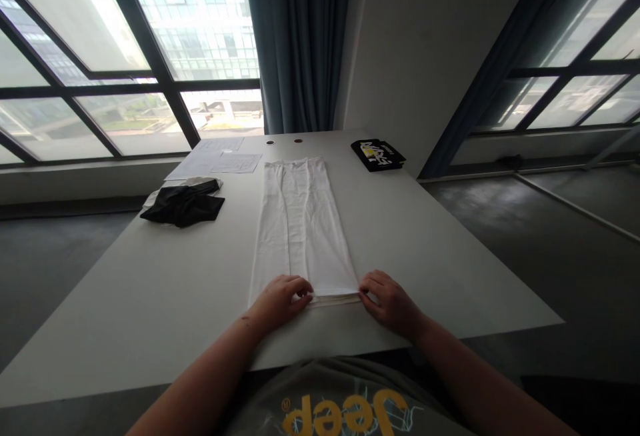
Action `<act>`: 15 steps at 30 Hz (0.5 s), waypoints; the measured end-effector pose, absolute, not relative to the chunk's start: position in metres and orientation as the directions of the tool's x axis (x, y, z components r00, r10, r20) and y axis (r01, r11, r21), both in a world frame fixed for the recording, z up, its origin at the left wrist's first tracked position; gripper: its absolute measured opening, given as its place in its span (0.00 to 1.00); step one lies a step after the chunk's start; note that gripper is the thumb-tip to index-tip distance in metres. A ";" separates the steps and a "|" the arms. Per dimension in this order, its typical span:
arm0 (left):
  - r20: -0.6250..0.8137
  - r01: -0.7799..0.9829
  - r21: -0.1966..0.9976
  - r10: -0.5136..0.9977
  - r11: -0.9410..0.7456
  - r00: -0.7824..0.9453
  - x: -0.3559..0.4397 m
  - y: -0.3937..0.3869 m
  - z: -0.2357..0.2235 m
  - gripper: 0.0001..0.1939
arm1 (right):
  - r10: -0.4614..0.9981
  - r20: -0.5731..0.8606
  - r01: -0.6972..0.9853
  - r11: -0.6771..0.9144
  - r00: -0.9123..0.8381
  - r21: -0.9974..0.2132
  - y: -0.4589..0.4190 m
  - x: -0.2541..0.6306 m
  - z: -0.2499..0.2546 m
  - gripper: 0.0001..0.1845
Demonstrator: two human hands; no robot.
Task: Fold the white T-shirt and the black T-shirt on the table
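A white T-shirt (325, 229) lies lengthwise in front of me, its sides folded inward into a long strip with creases down the middle. My left hand (281, 299) rests at its near end, thumb and fingers pinching the hem. At the near right corner, my right hand (391, 299) pinches the same edge. Between the two hands the hem layers sit slightly apart, with a lower layer showing below the upper one. The far end of the shirt lies flat on the white table (425, 249).
Crumpled black cloth (185, 203) lies on the left side, partly over a whitish piece. Behind it are paper sheets (215, 158). A folded black garment with white and yellow print (379, 155) sits at the back right. A blue curtain (300, 43) hangs beyond the table.
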State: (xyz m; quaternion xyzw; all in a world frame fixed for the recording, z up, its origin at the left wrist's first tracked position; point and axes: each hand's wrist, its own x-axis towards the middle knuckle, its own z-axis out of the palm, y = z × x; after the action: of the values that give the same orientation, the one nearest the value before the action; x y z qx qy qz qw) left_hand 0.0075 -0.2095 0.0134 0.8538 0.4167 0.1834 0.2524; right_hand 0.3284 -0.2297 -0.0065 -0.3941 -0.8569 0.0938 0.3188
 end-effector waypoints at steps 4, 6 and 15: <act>0.092 0.568 0.693 0.835 -0.445 0.542 0.008 -0.209 0.016 0.06 | 0.757 0.453 0.693 0.635 -0.470 -0.341 -0.231 0.312 -0.009 0.09; 0.113 0.534 0.739 0.857 -0.411 0.503 0.009 -0.208 0.017 0.06 | 0.788 0.428 0.757 0.584 -0.443 -0.292 -0.230 0.296 -0.011 0.16; 0.137 0.482 0.809 0.905 -0.337 0.403 0.002 -0.204 0.011 0.09 | 0.816 0.391 0.765 0.555 -0.425 -0.326 -0.222 0.299 -0.012 0.09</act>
State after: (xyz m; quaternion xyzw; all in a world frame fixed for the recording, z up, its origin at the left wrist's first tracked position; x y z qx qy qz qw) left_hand 0.0021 -0.2038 0.0109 0.7601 0.4560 0.3012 0.3514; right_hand 0.2988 -0.2217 -0.0124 -0.4693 -0.8427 0.0492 0.2593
